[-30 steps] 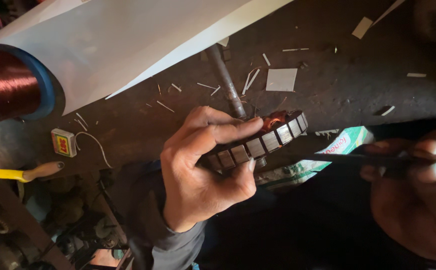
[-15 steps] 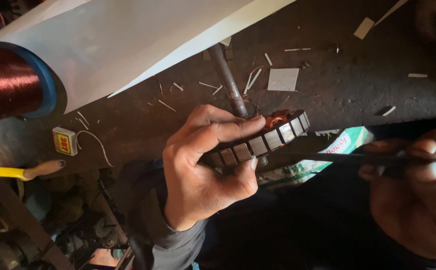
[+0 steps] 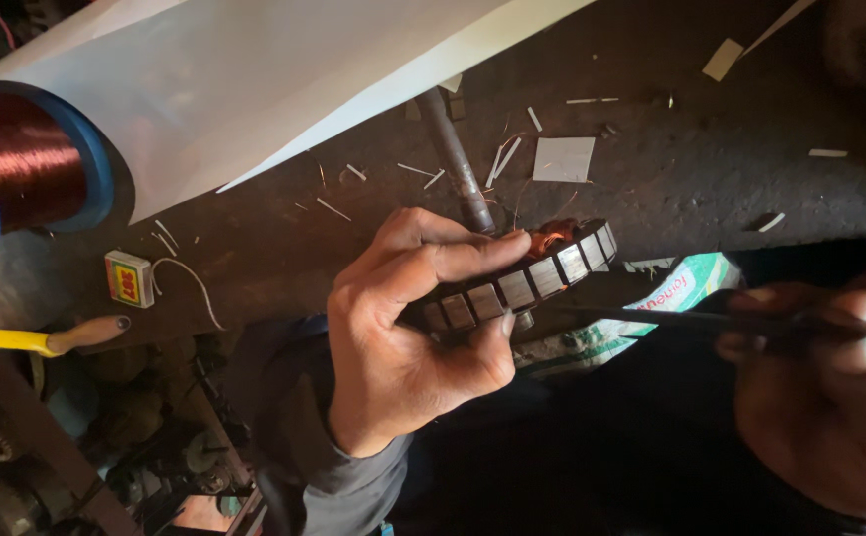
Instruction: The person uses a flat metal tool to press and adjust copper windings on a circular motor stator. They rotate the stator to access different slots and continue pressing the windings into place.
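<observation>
**Copper-wound ring held over a dark desk**

Copper wire shows at the top of a round slotted metal ring (image 3: 522, 283), which the left hand (image 3: 408, 347) grips just above the near edge of the desk (image 3: 671, 189). Its fingers (image 3: 453, 260) are closed across the ring's outer face and the thumb presses from below, so the ring sits tilted, with its pale segments facing the camera. A grey metal rod (image 3: 458, 169) runs from behind the ring out across the desk.

The right hand (image 3: 830, 387) is at the lower right, dim and partly out of view. It pinches a thin dark stick (image 3: 671, 320) whose tip points toward the ring, near its lower edge.

On the desk lie a large white sheet (image 3: 254, 89), a small white square of paper (image 3: 564, 159) and scattered paper slivers. A spool of copper wire (image 3: 16, 164) with blue ends sits at the far left.
</observation>
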